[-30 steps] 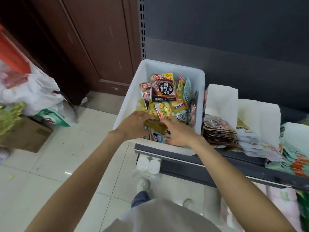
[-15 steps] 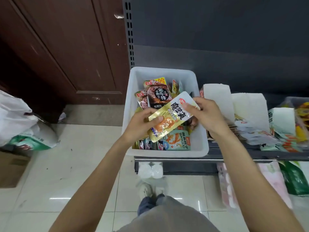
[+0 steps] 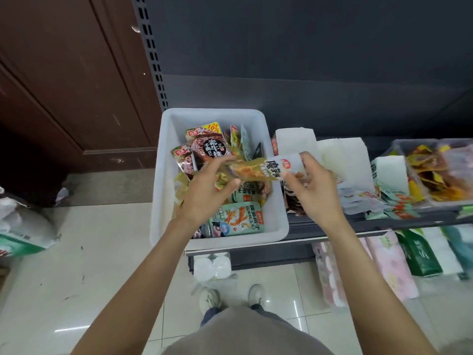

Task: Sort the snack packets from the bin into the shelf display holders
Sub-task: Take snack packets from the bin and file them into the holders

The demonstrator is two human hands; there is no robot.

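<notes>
You are standing on pale glossy floor tiles [image 3: 76,265], toes at 6 o'clock, facing a dark grey shelf unit whose back panel [image 3: 307,60] fills the view from 12 to 2 o'clock. A perforated upright [image 3: 151,52] marks its left edge, and a brown wooden door [image 3: 71,73] takes up 10 o'clock. The white bin [image 3: 163,201] sits on the dark shelf ledge [image 3: 332,226] at the centre, full of mixed snack packets. Just above it, your left hand [image 3: 207,193] pinches the yellow end of a yellow-and-white snack packet [image 3: 266,167] between thumb and fingers, while your right hand [image 3: 312,185] pinches its white end; the packet lies stretched between them, over the bin's right rim. At 3 o'clock, white display holders [image 3: 343,155] stand in a row on the ledge, each with packets stacked in front. Below the ledge, at 4 o'clock, lie pink and green wrapped packs [image 3: 391,262]. A white plastic bag [image 3: 23,226] slumps on the floor at 9 o'clock.
</notes>
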